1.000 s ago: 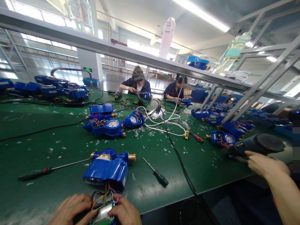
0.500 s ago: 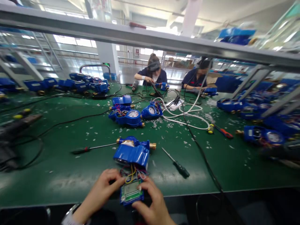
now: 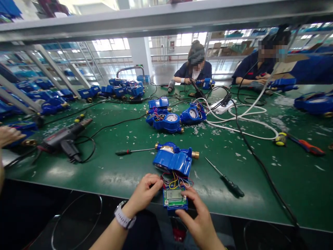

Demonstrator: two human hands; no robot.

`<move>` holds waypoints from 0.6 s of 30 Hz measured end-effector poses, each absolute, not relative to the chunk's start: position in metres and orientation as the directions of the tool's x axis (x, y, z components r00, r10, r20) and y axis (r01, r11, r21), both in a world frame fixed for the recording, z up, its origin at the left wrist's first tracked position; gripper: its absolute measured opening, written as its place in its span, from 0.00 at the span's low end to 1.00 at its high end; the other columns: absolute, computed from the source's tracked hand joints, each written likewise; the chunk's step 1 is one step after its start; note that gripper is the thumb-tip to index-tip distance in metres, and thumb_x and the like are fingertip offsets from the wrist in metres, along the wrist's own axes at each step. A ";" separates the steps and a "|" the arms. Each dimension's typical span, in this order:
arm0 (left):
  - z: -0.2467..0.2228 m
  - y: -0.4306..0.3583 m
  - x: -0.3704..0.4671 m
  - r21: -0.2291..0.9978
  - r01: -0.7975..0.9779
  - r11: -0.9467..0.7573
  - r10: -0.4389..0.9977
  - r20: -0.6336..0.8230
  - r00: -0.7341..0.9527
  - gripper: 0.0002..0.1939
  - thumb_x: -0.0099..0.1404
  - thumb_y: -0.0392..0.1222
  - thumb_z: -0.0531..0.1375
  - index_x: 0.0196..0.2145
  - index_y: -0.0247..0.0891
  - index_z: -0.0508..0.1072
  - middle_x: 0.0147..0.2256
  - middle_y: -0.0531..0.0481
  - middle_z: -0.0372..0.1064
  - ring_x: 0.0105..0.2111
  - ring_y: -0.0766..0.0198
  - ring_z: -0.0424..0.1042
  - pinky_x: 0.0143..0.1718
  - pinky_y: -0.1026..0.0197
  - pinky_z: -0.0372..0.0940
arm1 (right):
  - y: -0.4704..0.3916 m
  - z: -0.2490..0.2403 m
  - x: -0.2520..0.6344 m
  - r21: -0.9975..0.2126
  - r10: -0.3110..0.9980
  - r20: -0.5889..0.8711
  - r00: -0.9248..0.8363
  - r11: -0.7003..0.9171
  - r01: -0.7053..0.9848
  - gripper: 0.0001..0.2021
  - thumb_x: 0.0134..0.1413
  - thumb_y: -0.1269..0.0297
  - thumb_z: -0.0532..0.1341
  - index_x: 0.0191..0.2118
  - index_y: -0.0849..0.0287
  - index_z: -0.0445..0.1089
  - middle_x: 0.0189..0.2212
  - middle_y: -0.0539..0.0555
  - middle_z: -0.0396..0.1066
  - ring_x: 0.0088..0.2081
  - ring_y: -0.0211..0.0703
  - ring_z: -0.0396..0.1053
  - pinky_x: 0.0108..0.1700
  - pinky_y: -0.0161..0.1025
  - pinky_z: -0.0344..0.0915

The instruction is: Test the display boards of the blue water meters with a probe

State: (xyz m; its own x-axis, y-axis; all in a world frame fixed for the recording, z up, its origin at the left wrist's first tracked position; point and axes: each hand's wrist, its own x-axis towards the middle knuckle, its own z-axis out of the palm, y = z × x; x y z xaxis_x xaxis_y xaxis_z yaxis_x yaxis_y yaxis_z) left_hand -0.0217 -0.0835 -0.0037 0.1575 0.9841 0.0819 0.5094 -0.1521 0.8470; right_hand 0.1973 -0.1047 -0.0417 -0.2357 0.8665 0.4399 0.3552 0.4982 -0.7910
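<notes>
At the bench's near edge lies a small display module point(image 3: 174, 205), a green circuit board with a lit LCD in a blue case. My right hand point(image 3: 199, 215) grips its right side between thumb and fingers. Thin coloured wires point(image 3: 173, 180) run from it to a blue water meter point(image 3: 173, 161) with brass ends, lying just beyond. My left hand point(image 3: 147, 191) is closed in a pinch at the left side of these wires; its fingertips seem to hold the dark red ones. A screwdriver point(image 3: 231, 185) lies to the right, another screwdriver point(image 3: 123, 152) to the left.
A heat gun point(image 3: 65, 139) lies left, beside another person's hand point(image 3: 9, 135). More blue meters point(image 3: 169, 121) sit mid-bench, near white cable point(image 3: 249, 133) and a power strip point(image 3: 222, 106). A red-handled tool point(image 3: 310, 147) lies right. Two people work opposite under a metal beam point(image 3: 166, 22).
The view has swung left, so the bench things sit further right, and the heat gun and a neighbour's hand show on the left. Both my hands remain at the module and wires.
</notes>
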 end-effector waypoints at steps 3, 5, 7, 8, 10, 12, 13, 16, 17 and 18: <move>0.000 -0.086 -0.022 0.852 0.498 -0.161 0.981 0.082 0.176 0.19 0.69 0.49 0.52 0.24 0.37 0.70 0.27 0.50 0.70 0.32 0.62 0.68 0.38 0.61 0.60 | -0.105 -0.044 0.196 -0.785 0.863 0.449 -0.233 0.505 0.358 0.14 0.55 0.63 0.64 0.47 0.55 0.67 0.50 0.58 0.71 0.53 0.51 0.68 0.51 0.44 0.68; 0.000 -0.088 -0.023 0.855 0.493 -0.162 0.980 0.082 0.180 0.15 0.68 0.46 0.54 0.28 0.38 0.72 0.30 0.49 0.72 0.35 0.61 0.69 0.40 0.60 0.61 | -0.104 -0.046 0.195 -0.778 0.860 0.457 -0.230 0.511 0.366 0.15 0.55 0.64 0.64 0.48 0.55 0.67 0.50 0.58 0.70 0.53 0.51 0.68 0.51 0.44 0.69; -0.002 -0.091 -0.025 0.857 0.492 -0.155 0.982 0.078 0.173 0.11 0.67 0.44 0.55 0.31 0.38 0.74 0.33 0.48 0.73 0.38 0.59 0.70 0.43 0.58 0.62 | -0.104 -0.046 0.195 -0.772 0.857 0.463 -0.226 0.516 0.371 0.15 0.55 0.64 0.64 0.48 0.55 0.67 0.51 0.59 0.70 0.53 0.51 0.68 0.51 0.44 0.69; -0.003 -0.093 -0.026 0.858 0.491 -0.151 0.983 0.077 0.167 0.10 0.66 0.43 0.55 0.33 0.38 0.74 0.34 0.47 0.74 0.39 0.58 0.70 0.44 0.57 0.63 | -0.105 -0.046 0.195 -0.771 0.856 0.467 -0.222 0.517 0.371 0.15 0.55 0.64 0.64 0.48 0.55 0.67 0.51 0.59 0.70 0.53 0.51 0.68 0.51 0.43 0.69; -0.006 -0.097 -0.028 0.864 0.485 -0.138 0.986 0.072 0.152 0.09 0.65 0.43 0.55 0.37 0.38 0.74 0.38 0.46 0.74 0.42 0.57 0.71 0.46 0.55 0.64 | -0.105 -0.047 0.195 -0.780 0.863 0.459 -0.212 0.506 0.369 0.15 0.54 0.65 0.64 0.48 0.56 0.68 0.51 0.60 0.69 0.53 0.51 0.68 0.51 0.43 0.68; -0.007 -0.100 -0.030 0.863 0.487 -0.131 0.986 0.063 0.153 0.12 0.63 0.43 0.56 0.42 0.38 0.73 0.42 0.43 0.74 0.46 0.54 0.71 0.50 0.52 0.65 | -0.106 -0.048 0.196 -0.801 0.880 0.431 -0.199 0.474 0.365 0.14 0.53 0.66 0.64 0.47 0.56 0.69 0.52 0.60 0.69 0.54 0.51 0.67 0.51 0.43 0.68; -0.007 -0.102 -0.030 0.855 0.502 -0.130 0.986 0.056 0.159 0.14 0.62 0.43 0.57 0.45 0.38 0.72 0.45 0.42 0.73 0.49 0.52 0.70 0.53 0.50 0.64 | -0.106 -0.048 0.196 -0.814 0.891 0.413 -0.188 0.454 0.362 0.13 0.52 0.67 0.64 0.46 0.56 0.69 0.52 0.61 0.69 0.54 0.52 0.67 0.52 0.42 0.67; -0.013 -0.108 -0.031 0.787 0.599 -0.147 0.983 0.046 0.180 0.27 0.54 0.42 0.64 0.52 0.41 0.68 0.54 0.41 0.69 0.58 0.44 0.63 0.60 0.39 0.56 | -0.108 -0.050 0.192 -0.863 0.924 0.353 -0.148 0.382 0.331 0.12 0.49 0.68 0.65 0.43 0.56 0.70 0.52 0.60 0.69 0.54 0.52 0.67 0.53 0.42 0.66; -0.019 -0.111 -0.031 0.757 0.634 -0.161 0.981 0.055 0.184 0.32 0.51 0.42 0.66 0.54 0.42 0.67 0.55 0.40 0.67 0.59 0.41 0.61 0.60 0.36 0.56 | -0.109 -0.051 0.188 -0.881 0.934 0.331 -0.131 0.356 0.311 0.13 0.47 0.69 0.65 0.42 0.56 0.71 0.52 0.60 0.70 0.54 0.53 0.67 0.53 0.42 0.66; -0.026 -0.113 -0.032 0.727 0.656 -0.203 0.975 0.086 0.206 0.36 0.47 0.42 0.69 0.55 0.42 0.66 0.56 0.40 0.67 0.60 0.39 0.60 0.59 0.34 0.56 | -0.111 -0.052 0.184 -0.902 0.943 0.312 -0.116 0.332 0.277 0.14 0.44 0.70 0.65 0.40 0.56 0.71 0.51 0.59 0.70 0.53 0.52 0.68 0.53 0.42 0.66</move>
State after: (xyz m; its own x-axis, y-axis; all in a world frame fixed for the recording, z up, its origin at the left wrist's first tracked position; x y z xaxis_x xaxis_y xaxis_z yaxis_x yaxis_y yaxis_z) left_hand -0.0322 -0.1126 -0.0261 0.2061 0.9747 0.0859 0.6555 -0.2027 0.7275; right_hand 0.1842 -0.1108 -0.0519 -0.1156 0.9431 0.3119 0.2769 0.3321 -0.9017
